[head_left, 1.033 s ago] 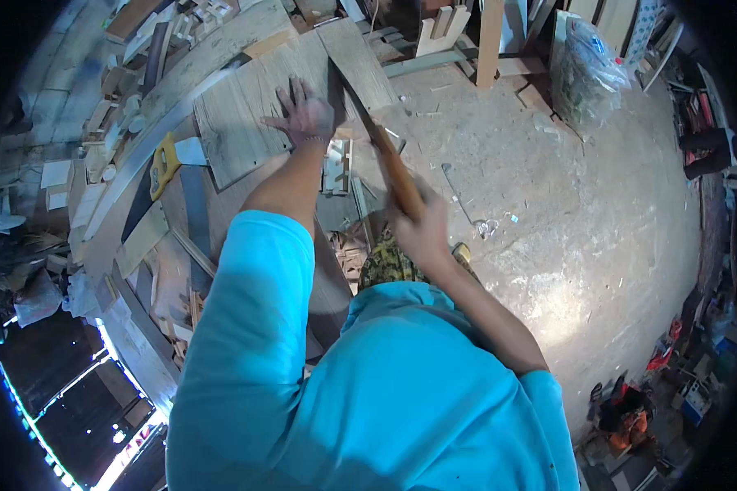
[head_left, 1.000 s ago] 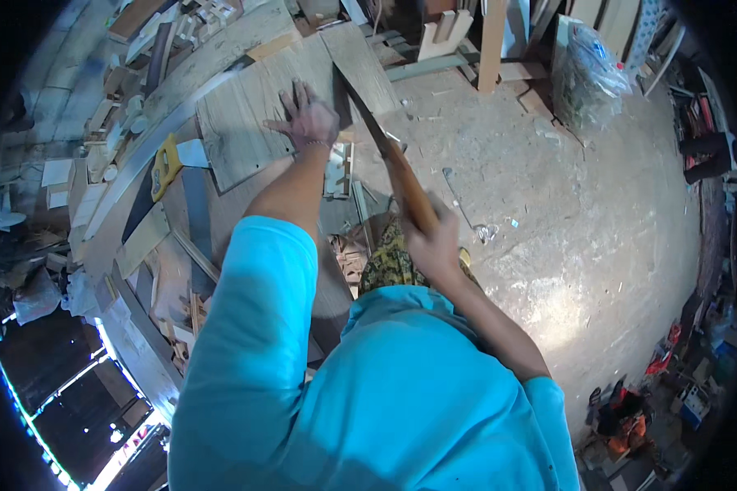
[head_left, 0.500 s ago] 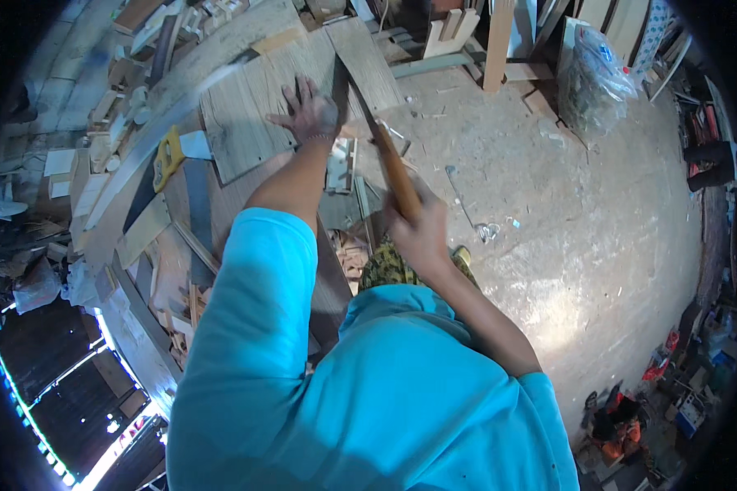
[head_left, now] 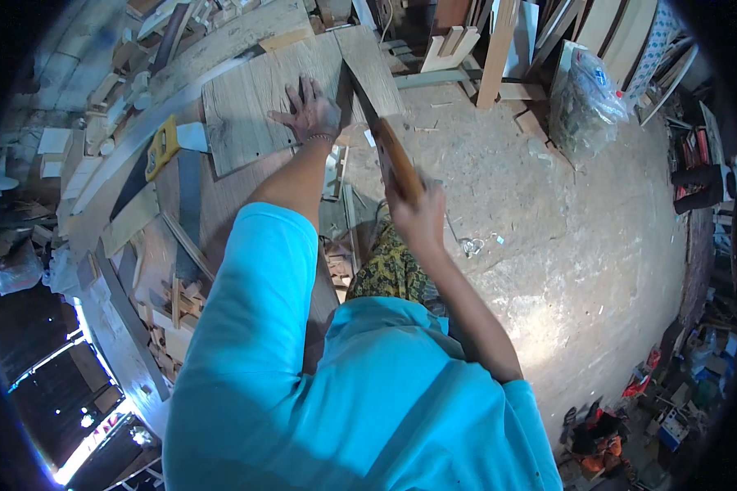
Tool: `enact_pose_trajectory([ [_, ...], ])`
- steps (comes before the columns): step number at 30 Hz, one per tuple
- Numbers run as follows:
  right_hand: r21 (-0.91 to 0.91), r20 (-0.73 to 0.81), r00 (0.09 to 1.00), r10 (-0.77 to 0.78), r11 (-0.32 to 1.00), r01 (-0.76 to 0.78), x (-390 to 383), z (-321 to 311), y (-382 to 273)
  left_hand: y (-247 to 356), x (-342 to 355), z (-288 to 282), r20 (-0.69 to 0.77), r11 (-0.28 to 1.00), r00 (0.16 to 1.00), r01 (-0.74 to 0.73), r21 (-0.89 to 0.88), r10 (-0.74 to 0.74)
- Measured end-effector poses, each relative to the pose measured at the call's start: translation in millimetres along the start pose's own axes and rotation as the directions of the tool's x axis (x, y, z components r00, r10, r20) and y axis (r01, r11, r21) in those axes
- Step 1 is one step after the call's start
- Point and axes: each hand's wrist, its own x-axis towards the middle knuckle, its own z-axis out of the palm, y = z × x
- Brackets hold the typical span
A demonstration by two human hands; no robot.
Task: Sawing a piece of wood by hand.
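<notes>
A wood-grained board (head_left: 241,114) lies across the work surface, with a gap running in from its near edge. My left hand (head_left: 311,116) presses flat on it, fingers spread, just left of that gap. In my right hand (head_left: 418,214) is the wooden handle of a handsaw (head_left: 400,162), fingers wrapped round it. Its dark blade slants away from me into the gap, between the main board and the narrower strip (head_left: 370,69) on the right. The far end of the blade is hidden.
A yellow-handled saw (head_left: 163,149) lies left of the board. Wood offcuts (head_left: 106,123) are heaped at the far left. Planks (head_left: 499,53) lean at the back, beside a clear plastic bag (head_left: 585,102). Debris dots the concrete floor (head_left: 549,221) to the right.
My right hand and the saw have moved slightly forward, and less of the blade shows. My left hand stays on the board. The whole view has shifted a little.
</notes>
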Motion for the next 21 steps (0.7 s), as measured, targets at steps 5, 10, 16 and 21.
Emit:
enact_pose_trajectory([
  [5,0.23,0.049,0.959,0.28,0.931,-0.284,-34.9,-19.0,-7.2,0.4,-4.8,-1.4,0.004,1.0,1.0,0.004,0.013,-0.004],
  [10,0.123,0.032,0.979,0.202,0.971,-0.205,39.6,39.6,42.8,-0.4,1.5,7.0,0.017,1.0,1.0,0.003,0.013,-0.004],
  [16,-0.161,0.035,0.997,-0.064,0.985,0.069,29.0,32.8,16.5,-5.0,1.7,10.4,-0.033,0.995,0.999,-0.011,-0.103,0.008],
  [21,0.173,0.064,0.942,0.329,0.926,-0.335,-36.9,-17.7,-14.9,1.7,-4.6,4.4,-0.054,0.999,0.998,0.034,0.035,-0.032],
])
